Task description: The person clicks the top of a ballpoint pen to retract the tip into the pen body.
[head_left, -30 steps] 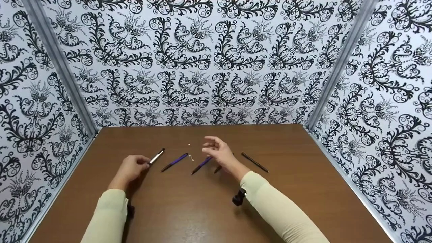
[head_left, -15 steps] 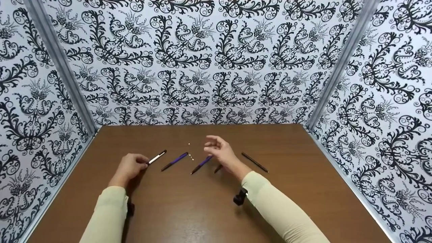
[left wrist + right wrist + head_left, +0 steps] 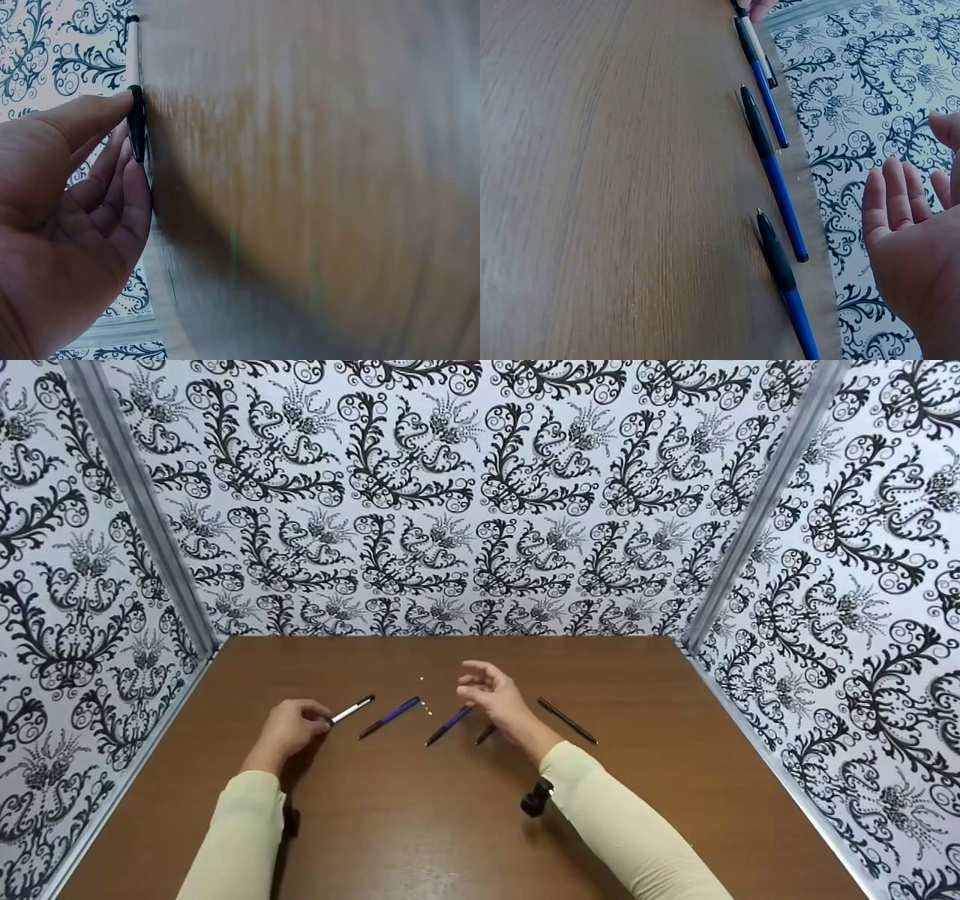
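My left hand [image 3: 295, 725] pinches the black grip end of a white pen [image 3: 350, 710] between thumb and fingers, low over the brown table [image 3: 420, 825]. In the left wrist view the thumb presses on the pen's dark grip [image 3: 136, 124]. My right hand [image 3: 495, 697] hovers over the pens, its fingers loosely bent and nothing in them. A blue pen [image 3: 390, 715] with a black grip lies right of the white one. A second blue pen [image 3: 448, 727] reaches up to the right hand, and a third pen [image 3: 486, 734] is mostly hidden beneath it.
A black pen [image 3: 568, 721] slants the other way, right of the right hand. Small white bits [image 3: 426, 707] lie between the blue pens. Patterned walls [image 3: 480, 547] enclose the table at the back and both sides.
The white pen has turned a little in my left hand, its far end swinging to the right and lower. The right hand has barely shifted; the other pens lie as before.
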Motion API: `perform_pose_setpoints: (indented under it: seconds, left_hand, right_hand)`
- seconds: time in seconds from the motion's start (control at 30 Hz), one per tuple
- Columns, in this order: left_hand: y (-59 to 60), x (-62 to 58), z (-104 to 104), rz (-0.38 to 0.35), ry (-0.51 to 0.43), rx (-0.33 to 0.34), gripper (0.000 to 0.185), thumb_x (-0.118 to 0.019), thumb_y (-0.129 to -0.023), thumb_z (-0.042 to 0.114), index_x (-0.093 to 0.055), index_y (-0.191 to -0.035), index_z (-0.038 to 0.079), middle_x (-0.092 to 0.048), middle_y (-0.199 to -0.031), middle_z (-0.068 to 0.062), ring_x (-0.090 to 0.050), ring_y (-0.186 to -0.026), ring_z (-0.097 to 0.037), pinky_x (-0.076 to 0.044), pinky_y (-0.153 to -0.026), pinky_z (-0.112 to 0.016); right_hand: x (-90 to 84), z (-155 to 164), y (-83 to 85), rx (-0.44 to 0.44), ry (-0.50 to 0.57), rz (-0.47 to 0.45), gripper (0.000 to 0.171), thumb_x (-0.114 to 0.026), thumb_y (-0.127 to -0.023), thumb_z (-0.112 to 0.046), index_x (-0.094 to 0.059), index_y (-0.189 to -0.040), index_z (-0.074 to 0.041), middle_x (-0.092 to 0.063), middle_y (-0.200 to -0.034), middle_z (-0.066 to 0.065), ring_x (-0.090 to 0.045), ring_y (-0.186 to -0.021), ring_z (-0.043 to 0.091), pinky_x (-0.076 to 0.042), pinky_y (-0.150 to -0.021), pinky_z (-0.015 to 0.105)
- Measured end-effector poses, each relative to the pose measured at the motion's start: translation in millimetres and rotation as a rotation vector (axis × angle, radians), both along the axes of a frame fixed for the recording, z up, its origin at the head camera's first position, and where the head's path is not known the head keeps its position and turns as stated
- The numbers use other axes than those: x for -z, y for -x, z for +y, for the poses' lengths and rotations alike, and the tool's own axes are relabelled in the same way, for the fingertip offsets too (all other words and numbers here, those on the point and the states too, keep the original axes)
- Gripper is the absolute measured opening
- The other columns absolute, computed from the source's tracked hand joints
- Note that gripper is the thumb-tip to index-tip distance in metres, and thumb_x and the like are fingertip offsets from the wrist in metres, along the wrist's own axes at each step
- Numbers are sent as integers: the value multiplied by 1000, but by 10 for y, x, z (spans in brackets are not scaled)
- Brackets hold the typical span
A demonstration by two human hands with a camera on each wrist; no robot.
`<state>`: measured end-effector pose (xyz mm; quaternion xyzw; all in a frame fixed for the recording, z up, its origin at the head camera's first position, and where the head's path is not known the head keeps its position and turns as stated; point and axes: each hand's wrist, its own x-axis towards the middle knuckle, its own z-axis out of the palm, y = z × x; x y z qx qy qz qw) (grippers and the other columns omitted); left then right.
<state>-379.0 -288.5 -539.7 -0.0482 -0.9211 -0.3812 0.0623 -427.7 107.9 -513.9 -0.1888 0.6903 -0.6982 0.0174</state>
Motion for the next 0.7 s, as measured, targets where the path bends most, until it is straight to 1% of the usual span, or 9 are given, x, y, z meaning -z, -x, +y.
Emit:
perform_pose_setpoints:
  seconds: [0.07, 0.17, 0.23, 0.3, 0.43, 0.5, 0.6, 0.7]
  left_hand:
    - [3, -6, 6, -1, 0, -2, 15, -80, -97, 1, -83, -111, -1, -79, -100, -15, -73, -94, -32, -59, -84, -47]
    - [9, -18, 4, -7, 0, -1, 15, -80, -97, 2, -82, -112, -1, -79, -100, -16, -72, -94, -32, -57, -81, -43]
    - [12, -23, 3, -20, -10, -6, 16, -80, -97, 3, -82, -112, -1, -79, -101, -15, -71, -94, -31, -56, -80, -41]
    - [11, -27, 2, -30, -24, -10, 18, -80, -97, 4, -81, -114, -2, -79, -104, -16, -71, -96, -32, -56, -81, -41]
    - [9, -36, 32, -33, -60, -5, 23, -79, -99, 4, -78, -120, -3, -78, -110, -18, -71, -102, -34, -58, -88, -46]
    - [7, -49, 59, -25, -72, 8, 25, -78, -100, 4, -76, -123, -4, -77, -112, -19, -71, -104, -36, -58, -91, -49]
    - [-5, -81, 120, -18, -85, 24, 26, -78, -101, 6, -76, -125, -4, -77, -115, -19, -71, -108, -36, -57, -95, -50]
    - [-21, -127, 197, -9, -100, 39, 26, -78, -101, 6, -75, -125, -3, -77, -116, -19, -70, -110, -36, -57, -98, -51]
  right_hand:
    - [-2, 5, 0, 0, 6, -2, 52, -76, -100, 3, -59, -149, 2, -66, -132, 34, -71, -99, 18, -60, -100, 56]
    - [-1, 17, 6, 1, 9, -7, 52, -77, -100, 2, -59, -149, 2, -67, -131, 31, -71, -100, 17, -63, -93, 43]
    - [-3, 25, 11, 2, 9, -12, 53, -77, -100, 2, -59, -149, 2, -67, -131, 30, -71, -100, 18, -63, -91, 38]
    - [-3, 30, 22, 5, 5, -13, 52, -77, -100, 2, -60, -149, 2, -68, -131, 29, -71, -101, 18, -63, -93, 40]
    - [-9, 39, 41, 15, -4, -16, 51, -78, -101, -1, -61, -149, 0, -69, -131, 27, -71, -102, 19, -60, -100, 53]
    - [-11, 44, 45, 18, -8, -16, 51, -78, -101, -2, -62, -149, -1, -69, -131, 26, -71, -102, 18, -60, -100, 55]
    - [-10, 52, 42, 18, -10, -13, 50, -77, -101, -2, -62, -149, -1, -68, -131, 27, -71, -102, 18, -60, -100, 55]
    - [-6, 53, 37, 13, -13, -3, 50, -76, -102, -2, -61, -149, 0, -68, -131, 28, -71, -102, 18, -62, -95, 46]
